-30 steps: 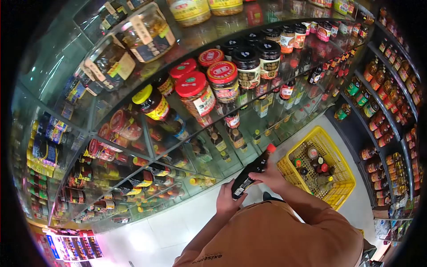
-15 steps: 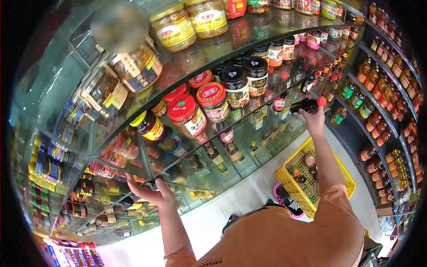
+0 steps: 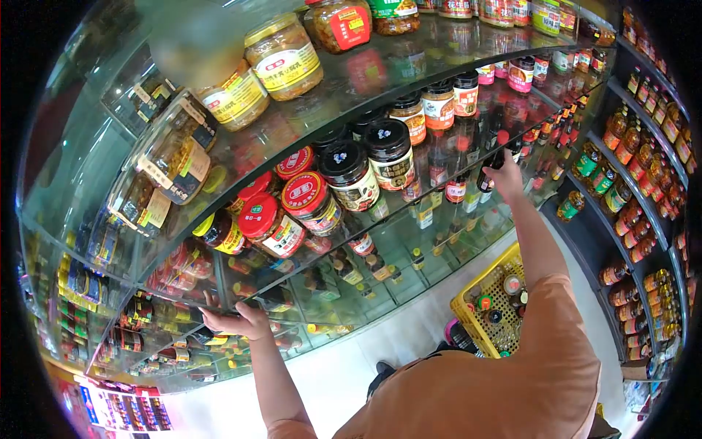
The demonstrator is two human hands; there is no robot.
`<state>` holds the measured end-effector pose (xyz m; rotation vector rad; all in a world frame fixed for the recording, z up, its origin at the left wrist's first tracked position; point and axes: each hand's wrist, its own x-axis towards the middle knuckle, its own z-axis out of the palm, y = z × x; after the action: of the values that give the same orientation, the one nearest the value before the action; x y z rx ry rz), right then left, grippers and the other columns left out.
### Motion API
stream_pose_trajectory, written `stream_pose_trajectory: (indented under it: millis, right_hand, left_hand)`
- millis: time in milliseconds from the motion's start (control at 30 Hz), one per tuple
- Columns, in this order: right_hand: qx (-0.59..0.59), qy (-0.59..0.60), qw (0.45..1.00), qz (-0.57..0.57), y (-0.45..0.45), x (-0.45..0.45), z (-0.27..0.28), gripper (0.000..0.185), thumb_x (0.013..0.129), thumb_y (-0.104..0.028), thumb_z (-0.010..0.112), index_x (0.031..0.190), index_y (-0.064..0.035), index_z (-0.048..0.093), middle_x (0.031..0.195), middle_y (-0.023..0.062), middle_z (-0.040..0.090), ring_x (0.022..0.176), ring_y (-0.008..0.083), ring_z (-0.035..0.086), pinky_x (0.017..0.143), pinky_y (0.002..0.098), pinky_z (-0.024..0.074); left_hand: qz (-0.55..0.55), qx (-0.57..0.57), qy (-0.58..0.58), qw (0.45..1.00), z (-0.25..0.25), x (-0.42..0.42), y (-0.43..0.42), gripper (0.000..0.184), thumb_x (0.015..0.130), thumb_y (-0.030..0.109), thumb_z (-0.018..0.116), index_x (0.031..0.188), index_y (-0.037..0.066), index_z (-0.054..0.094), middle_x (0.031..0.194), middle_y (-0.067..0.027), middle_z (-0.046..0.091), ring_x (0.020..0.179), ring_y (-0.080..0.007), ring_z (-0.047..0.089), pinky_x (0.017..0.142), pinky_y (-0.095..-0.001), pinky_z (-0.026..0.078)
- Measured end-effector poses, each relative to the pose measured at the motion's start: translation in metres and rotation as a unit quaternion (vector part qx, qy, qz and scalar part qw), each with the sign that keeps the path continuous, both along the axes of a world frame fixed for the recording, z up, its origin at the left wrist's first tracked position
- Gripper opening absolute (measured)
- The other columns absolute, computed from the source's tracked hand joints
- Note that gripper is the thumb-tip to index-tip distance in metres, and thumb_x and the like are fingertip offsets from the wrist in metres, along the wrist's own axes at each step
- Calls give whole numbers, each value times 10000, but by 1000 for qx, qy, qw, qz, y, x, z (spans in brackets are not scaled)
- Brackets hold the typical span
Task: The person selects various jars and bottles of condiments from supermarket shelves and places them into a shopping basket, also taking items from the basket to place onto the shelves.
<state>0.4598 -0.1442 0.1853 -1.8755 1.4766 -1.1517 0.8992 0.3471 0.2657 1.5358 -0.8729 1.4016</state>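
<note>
A dark bottle with a red cap (image 3: 502, 140) stands nearly upright at the glass shelf on the right, with my right hand (image 3: 504, 178) closed round it. Some of the bottle is hidden behind my fingers. My left hand (image 3: 238, 320) rests by the edge of a lower glass shelf on the left, its fingers apart and nothing in it. Between the hands, red-lidded jars (image 3: 270, 224) and black-lidded jars (image 3: 349, 175) line the middle shelf. Beside the bottle in my right hand is a smaller dark bottle with a white label (image 3: 455, 189).
The upper glass shelf holds yellow-labelled jars (image 3: 284, 57) and boxed jars (image 3: 174, 150). On the floor sits a yellow basket (image 3: 468, 314) with several bottles and jars inside, partly behind my right arm. Curved dark shelves (image 3: 589, 197) with bottles stand on the right.
The red-capped bottle, in both my hands a second ago, has moved up and right to the shelf in my right hand. My left hand has let go and moved left to the shelf edge.
</note>
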Motion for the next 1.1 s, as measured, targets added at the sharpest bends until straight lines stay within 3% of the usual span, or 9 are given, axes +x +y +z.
stream_pose_trajectory:
  millis: [67, 200, 367, 467, 533, 667, 733, 900, 1100]
  right_hand:
    - [41, 5, 999, 34, -12, -2, 4, 728, 773, -197, 830, 1386, -73, 459, 1085, 187, 724, 927, 362, 707, 823, 431, 529]
    - [82, 37, 995, 38, -25, 1, 13, 690, 775, -213, 832, 1344, -67, 469, 1069, 205, 719, 980, 384, 690, 840, 453, 520]
    - [-57, 21, 997, 55, -74, 0, -42, 639, 757, -285, 831, 1244, -37, 500, 1127, 258, 687, 1106, 441, 636, 932, 489, 510]
    - [-27, -12, 998, 54, -23, -3, -15, 805, 808, -291, 823, 1429, 8, 407, 1207, 228, 669, 1122, 389, 648, 951, 434, 505]
    - [-162, -28, 986, 4, -3, -16, -44, 732, 817, -261, 824, 1376, 29, 450, 1200, 217, 665, 1103, 392, 647, 957, 434, 500]
    - [-9, -146, 988, 56, 105, -90, -144, 318, 936, -148, 680, 1217, -35, 583, 966, 95, 683, 822, 122, 617, 724, 328, 517]
    - [72, 21, 997, 20, 169, -121, -191, 194, 928, -53, 605, 1123, -53, 603, 765, 58, 627, 649, 124, 575, 593, 303, 467]
    - [284, 199, 936, 65, 261, -196, -325, 401, 842, -181, 697, 1203, -55, 576, 935, 184, 717, 896, 348, 708, 772, 465, 546]
    - [489, 312, 814, -24, 277, -211, -430, 985, 732, -273, 822, 1555, -197, 287, 1480, 288, 404, 1284, 445, 530, 1053, 502, 469]
  left_hand:
    - [26, 18, -5, 999, -1, 0, 1, 728, 1044, 451, 470, 1500, -92, 304, 1376, -245, 450, 1208, -358, 516, 1020, -473, 442]
    - [20, 56, 13, 998, -6, 4, 7, 736, 1036, 395, 482, 1538, -68, 208, 1437, -269, 374, 1231, -371, 525, 1036, -465, 444]
    - [-1, 39, 15, 999, -8, 5, 3, 714, 1048, 385, 471, 1527, -85, 227, 1401, -277, 443, 1248, -386, 534, 1048, -494, 427]
    - [68, 54, -6, 996, -9, 1, 3, 722, 1044, 390, 472, 1503, -120, 245, 1386, -292, 450, 1243, -378, 532, 1019, -500, 447]
    - [26, 54, 12, 998, -12, 5, 4, 724, 1044, 392, 472, 1497, -124, 244, 1398, -303, 426, 1244, -366, 529, 1027, -486, 452]
    - [-84, 26, -5, 996, -14, 15, 0, 746, 1028, 426, 531, 1503, -78, 252, 1450, -268, 394, 1278, -356, 510, 1060, -486, 446]
    - [-158, -2, -1, 987, -9, 7, -15, 754, 1020, 448, 546, 1511, -51, 265, 1434, -245, 415, 1274, -346, 507, 1053, -488, 446]
    - [-63, 53, -26, 996, -18, 28, 7, 762, 1025, 482, 514, 1500, -66, 278, 1404, -250, 468, 1204, -342, 555, 1039, -518, 437]
    - [18, 96, -49, 994, -18, 27, 7, 800, 1036, 507, 459, 1490, -100, 203, 1292, -237, 567, 1231, -351, 546, 1055, -518, 427]
